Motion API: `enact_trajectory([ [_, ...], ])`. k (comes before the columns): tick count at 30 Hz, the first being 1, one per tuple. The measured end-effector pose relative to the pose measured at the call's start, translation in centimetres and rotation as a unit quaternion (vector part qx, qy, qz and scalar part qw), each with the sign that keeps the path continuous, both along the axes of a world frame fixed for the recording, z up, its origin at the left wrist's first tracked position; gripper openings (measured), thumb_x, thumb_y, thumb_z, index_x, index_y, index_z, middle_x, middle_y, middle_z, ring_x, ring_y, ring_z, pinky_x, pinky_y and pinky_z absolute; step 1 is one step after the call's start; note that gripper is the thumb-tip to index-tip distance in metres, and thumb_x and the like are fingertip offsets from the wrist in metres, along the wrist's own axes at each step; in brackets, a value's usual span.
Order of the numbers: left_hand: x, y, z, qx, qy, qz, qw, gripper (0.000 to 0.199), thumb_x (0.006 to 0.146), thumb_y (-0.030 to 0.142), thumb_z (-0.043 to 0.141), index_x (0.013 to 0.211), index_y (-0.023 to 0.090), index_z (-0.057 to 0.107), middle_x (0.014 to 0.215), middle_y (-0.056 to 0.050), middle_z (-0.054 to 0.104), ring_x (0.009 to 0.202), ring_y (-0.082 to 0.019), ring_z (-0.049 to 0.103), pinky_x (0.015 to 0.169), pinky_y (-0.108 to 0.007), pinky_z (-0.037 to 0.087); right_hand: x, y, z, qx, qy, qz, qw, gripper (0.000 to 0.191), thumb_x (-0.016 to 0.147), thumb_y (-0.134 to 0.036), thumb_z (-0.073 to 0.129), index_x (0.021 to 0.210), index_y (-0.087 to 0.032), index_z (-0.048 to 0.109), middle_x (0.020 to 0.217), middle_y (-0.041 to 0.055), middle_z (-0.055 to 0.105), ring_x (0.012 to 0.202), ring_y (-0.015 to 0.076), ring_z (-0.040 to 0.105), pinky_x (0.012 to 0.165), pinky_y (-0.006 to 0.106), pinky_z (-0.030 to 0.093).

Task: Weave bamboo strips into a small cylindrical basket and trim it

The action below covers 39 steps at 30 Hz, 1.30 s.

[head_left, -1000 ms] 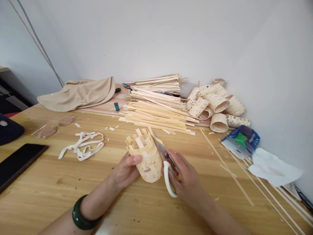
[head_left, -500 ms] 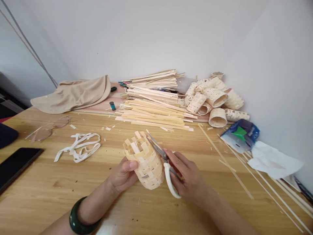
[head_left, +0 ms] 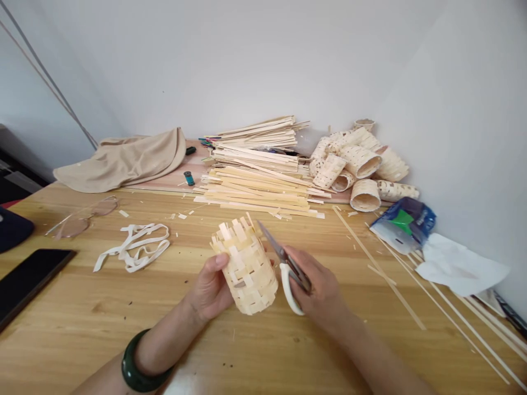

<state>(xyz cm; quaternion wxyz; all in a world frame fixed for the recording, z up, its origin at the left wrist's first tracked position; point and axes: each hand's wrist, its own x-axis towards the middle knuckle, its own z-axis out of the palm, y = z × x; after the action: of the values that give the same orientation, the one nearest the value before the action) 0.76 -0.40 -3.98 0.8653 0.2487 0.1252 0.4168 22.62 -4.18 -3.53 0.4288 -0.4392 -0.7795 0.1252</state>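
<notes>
My left hand [head_left: 211, 285] is wrapped round a small woven basket [head_left: 252, 277] made of pale flat strips, its thumb on the near side near the rim. The basket tilts, with strip ends standing up unevenly around its open top. My right hand [head_left: 319, 282] grips white-handled scissors [head_left: 291, 282], fingers in the handles. Their blades look closed and point up and left, just right of the basket's rim and apart from it. The far side of the basket is hidden.
Bundles of flat strips [head_left: 255, 189] lie at the back. Finished woven baskets [head_left: 366, 196] are heaped at right, near a blue packet [head_left: 405, 225], white tissue [head_left: 461, 266] and long strips [head_left: 382, 269]. At left are a phone [head_left: 33, 282], glasses [head_left: 76, 226], white ribbon [head_left: 134, 247] and a thread spool [head_left: 189, 178].
The scissors have moved away from the basket's rim to the right, and their blades have come together. The basket has turned slightly in my left hand and stands a little more upright.
</notes>
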Motion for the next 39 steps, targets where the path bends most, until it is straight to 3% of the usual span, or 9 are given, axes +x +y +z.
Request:
enact_trajectory([
  [4, -0.1, 0.4, 0.9, -0.035, -0.029, 0.010, 0.999, 0.060, 0.076, 0.049, 0.078, 0.121, 0.010, 0.072, 0.111, -0.012, 0.080, 0.108, -0.029, 0.074, 0.091, -0.036, 0.060, -0.3, -0.1, 0.5, -0.090, 0.075, -0.013, 0.993, 0.041, 0.094, -0.018, 0.057, 0.134, -0.028, 0.054, 0.119, 0.0061, 0.072, 0.099, 0.0161, 0.073, 0.086, 0.024, 0.059],
  [7, -0.1, 0.7, 1.6, -0.059, -0.036, 0.050, 0.996, 0.058, 0.079, 0.049, 0.074, 0.120, 0.008, 0.071, 0.111, -0.014, 0.079, 0.098, -0.026, 0.075, 0.085, -0.033, 0.061, -0.6, -0.5, 1.0, -0.090, 0.066, -0.027, 0.993, 0.048, 0.087, -0.019, 0.065, 0.132, -0.030, 0.054, 0.115, 0.0048, 0.070, 0.097, 0.0176, 0.069, 0.087, 0.028, 0.057],
  [10, -0.1, 0.8, 2.0, -0.080, -0.041, 0.084, 0.992, 0.062, 0.078, 0.050, 0.078, 0.125, 0.010, 0.068, 0.111, -0.011, 0.077, 0.087, -0.020, 0.073, 0.079, -0.029, 0.061, -0.8, -0.7, 1.3, -0.082, 0.044, -0.047, 0.995, 0.053, 0.078, -0.021, 0.073, 0.127, -0.028, 0.055, 0.104, 0.0041, 0.069, 0.087, 0.0187, 0.066, 0.078, 0.029, 0.057],
  [13, -0.1, 0.9, 1.9, -0.070, -0.033, 0.055, 0.995, 0.072, 0.072, 0.060, 0.081, 0.125, 0.012, 0.068, 0.102, -0.008, 0.078, 0.082, -0.020, 0.073, 0.074, -0.028, 0.061, -0.9, -0.8, 1.3, -0.061, 0.033, -0.044, 0.997, 0.046, 0.081, -0.019, 0.066, 0.126, -0.027, 0.056, 0.098, 0.0039, 0.069, 0.077, 0.0175, 0.064, 0.070, 0.028, 0.055],
  [19, -0.1, 0.8, 1.7, -0.053, 0.002, 0.058, 0.997, 0.049, 0.086, 0.056, 0.069, 0.116, 0.017, 0.073, 0.109, -0.007, 0.079, 0.090, -0.021, 0.075, 0.083, -0.031, 0.059, -1.5, -1.3, 0.7, -0.065, 0.044, 0.003, 0.997, 0.049, 0.082, -0.012, 0.059, 0.128, -0.028, 0.056, 0.095, 0.0033, 0.070, 0.077, 0.0171, 0.066, 0.063, 0.025, 0.054],
  [22, 0.0, 0.4, 1.1, -0.040, 0.018, 0.055, 0.998, 0.068, 0.080, 0.069, 0.070, 0.121, 0.015, 0.072, 0.104, -0.009, 0.080, 0.084, -0.024, 0.075, 0.074, -0.031, 0.058, -1.8, -1.6, 0.7, -0.103, 0.056, 0.005, 0.993, 0.046, 0.082, -0.012, 0.059, 0.126, -0.027, 0.057, 0.095, 0.0038, 0.071, 0.078, 0.0169, 0.068, 0.062, 0.023, 0.054],
  [25, 0.5, 0.1, 0.4, -0.032, 0.040, 0.065, 0.997, 0.079, 0.072, 0.075, 0.074, 0.124, 0.014, 0.071, 0.100, -0.009, 0.080, 0.089, -0.026, 0.075, 0.081, -0.034, 0.058, -2.0, -1.9, 0.7, -0.121, 0.062, 0.011, 0.991, 0.048, 0.083, -0.013, 0.059, 0.128, -0.027, 0.057, 0.094, 0.0035, 0.071, 0.068, 0.0151, 0.064, 0.060, 0.024, 0.055],
  [33, 1.4, -0.4, 0.1, -0.012, 0.027, 0.058, 0.998, 0.064, 0.075, 0.065, 0.079, 0.118, 0.019, 0.073, 0.108, -0.010, 0.081, 0.099, -0.026, 0.076, 0.093, -0.038, 0.058, -1.8, -1.8, 0.1, -0.038, 0.062, 0.050, 0.996, 0.059, 0.091, -0.013, 0.058, 0.146, -0.030, 0.046, 0.094, 0.0040, 0.068, 0.061, 0.0129, 0.058, 0.053, 0.022, 0.054],
  [39, 1.2, -0.5, -0.8, -0.005, 0.011, 0.051, 0.999, 0.062, 0.077, 0.065, 0.077, 0.117, 0.017, 0.073, 0.110, -0.010, 0.081, 0.102, -0.025, 0.076, 0.095, -0.036, 0.058, -1.9, -2.0, 0.3, 0.023, 0.003, 0.046, 0.999, 0.056, 0.098, -0.015, 0.051, 0.153, -0.022, 0.040, 0.096, 0.0084, 0.070, 0.074, 0.0171, 0.069, 0.065, 0.025, 0.061],
])
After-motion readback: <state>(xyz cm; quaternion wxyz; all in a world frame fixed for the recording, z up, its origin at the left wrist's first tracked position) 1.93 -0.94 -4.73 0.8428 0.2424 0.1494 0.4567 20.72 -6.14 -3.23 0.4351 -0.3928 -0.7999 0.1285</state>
